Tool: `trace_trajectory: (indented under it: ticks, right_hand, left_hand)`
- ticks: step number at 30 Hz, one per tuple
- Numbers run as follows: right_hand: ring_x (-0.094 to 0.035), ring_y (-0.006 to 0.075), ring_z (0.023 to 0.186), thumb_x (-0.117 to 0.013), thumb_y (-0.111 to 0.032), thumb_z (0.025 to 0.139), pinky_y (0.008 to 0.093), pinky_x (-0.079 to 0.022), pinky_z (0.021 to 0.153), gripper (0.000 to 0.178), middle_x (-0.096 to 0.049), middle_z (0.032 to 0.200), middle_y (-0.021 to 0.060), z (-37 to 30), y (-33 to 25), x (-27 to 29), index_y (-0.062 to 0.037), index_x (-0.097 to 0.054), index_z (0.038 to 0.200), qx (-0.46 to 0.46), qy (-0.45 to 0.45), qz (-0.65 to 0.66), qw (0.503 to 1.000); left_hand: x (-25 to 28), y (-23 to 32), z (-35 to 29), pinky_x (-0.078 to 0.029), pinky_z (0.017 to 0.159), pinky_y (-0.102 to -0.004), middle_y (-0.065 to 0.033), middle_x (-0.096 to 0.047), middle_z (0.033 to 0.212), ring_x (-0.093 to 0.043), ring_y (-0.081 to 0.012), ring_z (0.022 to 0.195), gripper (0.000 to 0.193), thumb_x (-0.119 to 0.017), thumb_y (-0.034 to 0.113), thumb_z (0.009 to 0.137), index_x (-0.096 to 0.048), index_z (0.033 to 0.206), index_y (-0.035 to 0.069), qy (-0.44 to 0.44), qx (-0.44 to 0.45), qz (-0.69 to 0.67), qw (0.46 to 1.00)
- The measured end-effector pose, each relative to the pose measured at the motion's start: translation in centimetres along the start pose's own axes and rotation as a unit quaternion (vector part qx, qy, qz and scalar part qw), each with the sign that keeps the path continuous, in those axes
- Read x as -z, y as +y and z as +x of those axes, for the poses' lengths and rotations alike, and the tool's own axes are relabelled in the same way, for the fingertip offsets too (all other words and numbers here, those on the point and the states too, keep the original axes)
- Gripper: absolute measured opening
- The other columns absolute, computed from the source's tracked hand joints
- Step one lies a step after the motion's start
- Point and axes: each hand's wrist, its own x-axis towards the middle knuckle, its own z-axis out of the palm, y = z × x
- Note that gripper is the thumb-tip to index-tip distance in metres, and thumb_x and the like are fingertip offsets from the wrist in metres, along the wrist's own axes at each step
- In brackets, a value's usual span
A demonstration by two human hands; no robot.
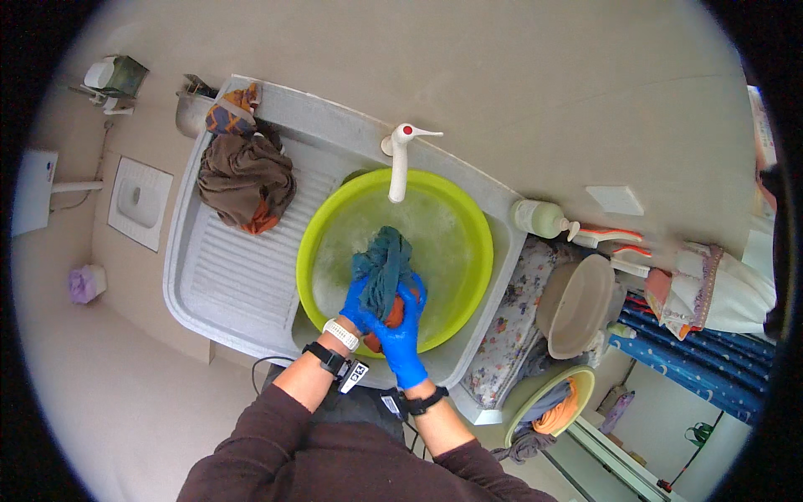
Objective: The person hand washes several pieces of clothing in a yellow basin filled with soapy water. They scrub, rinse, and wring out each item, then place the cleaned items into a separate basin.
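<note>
A wet, bunched teal cloth (383,261) is gripped between my two blue-gloved hands over a lime-green basin (480,251). My left hand (356,309) closes round its near left side, and my right hand (405,330) wraps its near right side. Rust-coloured fabric (395,313) shows between the palms; whether it belongs to the same piece is unclear. Cloudy, foamy water (447,268) fills part of the basin. Above its far rim stands a white faucet (399,171) with a red dot; no stream shows from its spout.
Left of the basin, a ribbed washboard (242,280) forms part of the grey sink, with brown clothing (242,176) heaped on it. To the right are a soap bottle (539,219), orange-and-white brushes (606,236), a beige basin (577,305) and a laundry-filled bucket (585,376).
</note>
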Motion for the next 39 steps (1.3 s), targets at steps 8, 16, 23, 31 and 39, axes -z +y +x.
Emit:
trace_trajectory:
  ticks: [8, 16, 23, 31, 39]
  right_hand:
    - [-0.048, 0.0276, 0.120, -0.076, -0.018, 0.078, 0.0371, -0.039, 0.102, 0.073, -0.049, 0.132, 0.0146, 9.5, 5.8, 4.5, -0.0012, -0.037, 0.138, -0.221, 0.038, 0.309, 0.924]
    - [-0.049, 0.0268, 0.121, -0.077, -0.027, 0.077, 0.0386, -0.039, 0.102, 0.087, -0.044, 0.139, 0.0138, 4.1, 12.2, 2.5, -0.0030, -0.028, 0.144, -0.240, -0.010, 0.034, 0.970]
    - [-0.055, 0.0258, 0.112, -0.078, -0.016, 0.072, 0.0365, -0.043, 0.096, 0.070, -0.056, 0.127, 0.0119, 7.1, 15.8, 3.6, -0.0004, -0.047, 0.133, -0.279, 0.060, 0.246, 0.926]
    - [-0.058, 0.0244, 0.109, -0.074, 0.000, 0.066, 0.0358, -0.043, 0.098, 0.063, -0.061, 0.120, 0.0112, 4.4, -1.1, 12.6, 0.0000, -0.054, 0.126, -0.134, -0.028, 0.278, 0.951]
    - [-0.059, 0.0267, 0.109, -0.070, 0.006, 0.066, 0.0377, -0.046, 0.096, 0.062, -0.061, 0.118, 0.0140, 2.2, -15.6, 16.9, 0.0015, -0.052, 0.125, -0.087, 0.010, 0.272, 0.958]
  left_hand:
    - [0.0, -1.0, -1.8, -0.037, 0.104, -0.0326, -0.0056, -0.052, 0.132, -0.050, -0.0201, 0.118, 0.050, -0.059, 0.015, 0.090, -0.043, 0.137, 0.009, 0.006, 0.357, -0.726, 0.588]
    - [-5.2, -5.6, -2.1, -0.033, 0.108, -0.0364, -0.0136, -0.041, 0.142, -0.040, -0.0230, 0.129, 0.078, -0.067, 0.018, 0.087, -0.019, 0.148, 0.008, 0.016, 0.366, -0.549, 0.751]
    - [-6.2, -8.6, -2.6, -0.038, 0.103, -0.0352, -0.0111, -0.052, 0.131, -0.048, -0.0224, 0.121, 0.063, -0.068, 0.014, 0.085, -0.037, 0.139, 0.003, -0.119, 0.474, -0.357, 0.796]
    - [2.7, -4.3, -5.5, -0.043, 0.097, -0.0337, -0.0138, -0.057, 0.123, -0.055, -0.0221, 0.111, 0.061, -0.067, 0.015, 0.084, -0.039, 0.137, 0.004, -0.032, 0.466, -0.509, 0.723]
    - [6.7, -0.1, -6.7, -0.046, 0.090, -0.0307, -0.0083, -0.065, 0.114, -0.061, -0.0176, 0.099, 0.043, -0.054, 0.037, 0.094, -0.061, 0.120, 0.003, -0.394, 0.261, -0.549, 0.690]
